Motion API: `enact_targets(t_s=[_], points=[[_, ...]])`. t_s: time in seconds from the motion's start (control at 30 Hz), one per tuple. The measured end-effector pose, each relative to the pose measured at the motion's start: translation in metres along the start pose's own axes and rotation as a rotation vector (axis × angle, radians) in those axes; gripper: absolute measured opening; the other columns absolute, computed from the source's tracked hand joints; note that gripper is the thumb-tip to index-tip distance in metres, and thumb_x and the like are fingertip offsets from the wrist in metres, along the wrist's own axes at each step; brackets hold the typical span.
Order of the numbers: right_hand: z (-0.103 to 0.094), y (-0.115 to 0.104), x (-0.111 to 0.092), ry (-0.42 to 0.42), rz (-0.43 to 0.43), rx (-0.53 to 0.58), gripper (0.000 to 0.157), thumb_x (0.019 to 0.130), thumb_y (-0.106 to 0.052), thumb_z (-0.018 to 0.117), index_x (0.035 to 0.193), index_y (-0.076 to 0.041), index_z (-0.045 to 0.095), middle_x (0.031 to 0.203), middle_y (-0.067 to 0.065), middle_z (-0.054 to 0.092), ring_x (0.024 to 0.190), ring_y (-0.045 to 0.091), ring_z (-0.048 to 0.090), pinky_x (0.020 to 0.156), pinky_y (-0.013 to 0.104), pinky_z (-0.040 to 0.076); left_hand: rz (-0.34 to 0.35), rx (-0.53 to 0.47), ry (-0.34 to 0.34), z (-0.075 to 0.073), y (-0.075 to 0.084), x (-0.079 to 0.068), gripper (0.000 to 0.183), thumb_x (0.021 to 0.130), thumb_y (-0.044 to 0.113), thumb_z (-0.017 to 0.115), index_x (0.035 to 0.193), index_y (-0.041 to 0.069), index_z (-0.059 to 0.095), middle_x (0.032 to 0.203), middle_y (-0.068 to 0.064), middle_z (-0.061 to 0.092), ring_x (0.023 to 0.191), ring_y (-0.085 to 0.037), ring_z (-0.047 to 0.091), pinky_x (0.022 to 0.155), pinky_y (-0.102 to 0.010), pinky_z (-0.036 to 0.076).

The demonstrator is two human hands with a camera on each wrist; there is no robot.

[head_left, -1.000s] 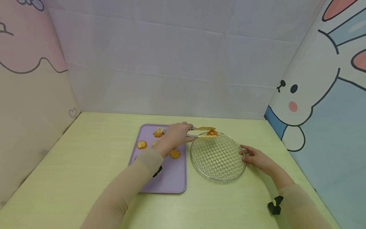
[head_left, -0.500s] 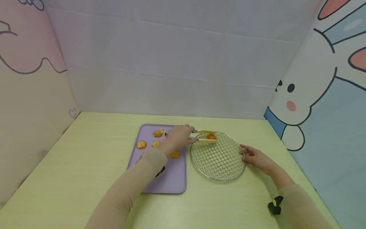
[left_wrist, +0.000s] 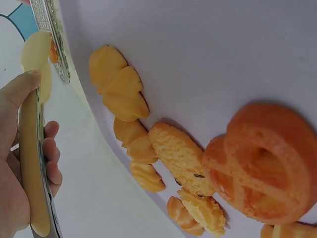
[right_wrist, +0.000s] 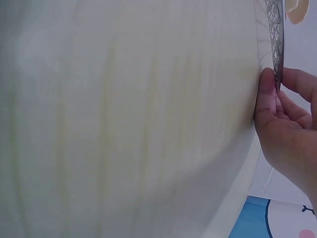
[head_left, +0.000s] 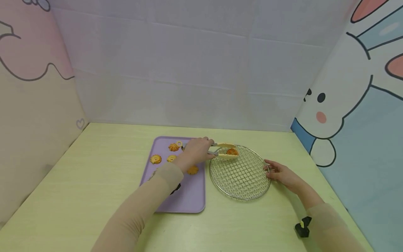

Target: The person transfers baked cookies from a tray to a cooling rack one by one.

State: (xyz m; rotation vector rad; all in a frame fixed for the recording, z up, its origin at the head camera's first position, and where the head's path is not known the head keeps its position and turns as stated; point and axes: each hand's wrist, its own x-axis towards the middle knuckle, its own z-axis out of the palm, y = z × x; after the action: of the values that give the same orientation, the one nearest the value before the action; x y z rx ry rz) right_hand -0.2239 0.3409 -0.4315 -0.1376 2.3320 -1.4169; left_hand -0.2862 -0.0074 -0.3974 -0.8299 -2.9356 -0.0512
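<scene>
My left hand (head_left: 196, 151) grips a pair of tongs (head_left: 227, 156) with pale yellow tips, reaching over the tray's far right corner. Between the tips is an orange-brown cookie (head_left: 232, 152), at the far left part of a round wire rack (head_left: 240, 175); whether it touches the mesh I cannot tell. In the left wrist view the thumb lies along the tongs (left_wrist: 34, 148), fingers curled round them. At the rack's right rim, my right hand (head_left: 284, 176) pinches the edge. The right wrist view shows that hand (right_wrist: 290, 119) with thumb and fingers on either side of the rim.
Left of the rack lies a purple tray (head_left: 189, 201) with several cookies, partly hidden by the left arm. A pretzel-shaped cookie (left_wrist: 270, 163) lies on it close to the left wrist camera. Patterned panels (head_left: 195, 63) stand round the pale table (head_left: 94, 182).
The left hand has shifted slightly and the tongs have come down a little with the cookie, toward the rack. The right hand has kept its place on the rim.
</scene>
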Motion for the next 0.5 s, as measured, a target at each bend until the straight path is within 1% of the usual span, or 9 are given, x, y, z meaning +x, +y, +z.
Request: enact_targets(t_s=[0.17,0.37,0.5], points=[[0.0,0.0,0.001,0.001,-0.006,-0.006,0.065,0.096,-0.009,0.052,0.148,0.004,0.016,0.138,0.03,0.035,0.114,0.019,0.045,0.081,0.02,0.043,0.005,0.0,-0.003,-0.006,0.0,-0.003,0.057,0.085,0.052,0.064,0.128,0.016,0.056,0.105,-0.003,0.062,0.083,-0.018,0.062,0.064,-0.031,0.052],[0.001,0.0,0.002,-0.003,-0.015,0.003,0.065,0.096,-0.008,0.052,0.148,0.004,0.015,0.138,0.03,0.035,0.113,0.017,0.046,0.081,0.02,0.044,-0.002,-0.029,-0.003,-0.019,-0.001,-0.01,0.058,0.084,0.052,0.064,0.13,0.017,0.055,0.106,-0.002,0.062,0.084,-0.018,0.062,0.064,-0.03,0.051],[0.001,0.001,0.002,-0.001,-0.016,0.001,0.065,0.096,-0.008,0.052,0.148,0.004,0.015,0.138,0.03,0.035,0.113,0.018,0.046,0.081,0.021,0.045,-0.011,-0.051,0.011,-0.025,-0.005,-0.015,0.058,0.084,0.052,0.065,0.129,0.018,0.055,0.107,-0.001,0.061,0.086,-0.017,0.062,0.066,-0.031,0.051]])
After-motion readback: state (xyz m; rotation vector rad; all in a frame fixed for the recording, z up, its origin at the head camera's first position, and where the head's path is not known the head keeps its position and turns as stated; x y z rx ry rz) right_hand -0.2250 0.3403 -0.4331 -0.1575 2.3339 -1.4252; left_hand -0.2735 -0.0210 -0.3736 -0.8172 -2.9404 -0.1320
